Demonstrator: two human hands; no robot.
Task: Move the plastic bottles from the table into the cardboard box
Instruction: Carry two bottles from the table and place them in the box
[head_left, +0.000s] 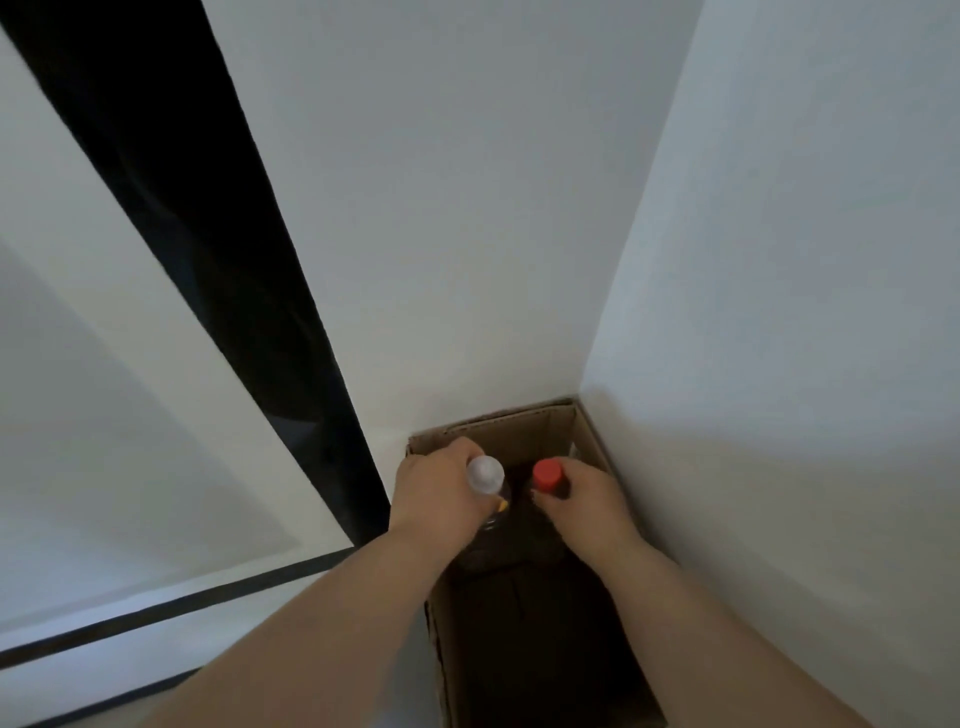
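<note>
An open brown cardboard box (519, 422) stands on the floor in a corner between two white walls. My left hand (434, 493) grips a bottle with a white cap (485, 474) inside the box, near its far left side. My right hand (584, 499) grips a dark bottle with a red cap (547, 475) just to the right of it. Both bottles stand upright, side by side, with their lower bodies lost in the box's dark interior. My forearms cover the near part of the box.
White walls (779, 260) close off the far and right sides of the box. A black vertical strip (218, 234) runs down the wall to the left of the box. White floor with black lines (171, 605) lies at the lower left.
</note>
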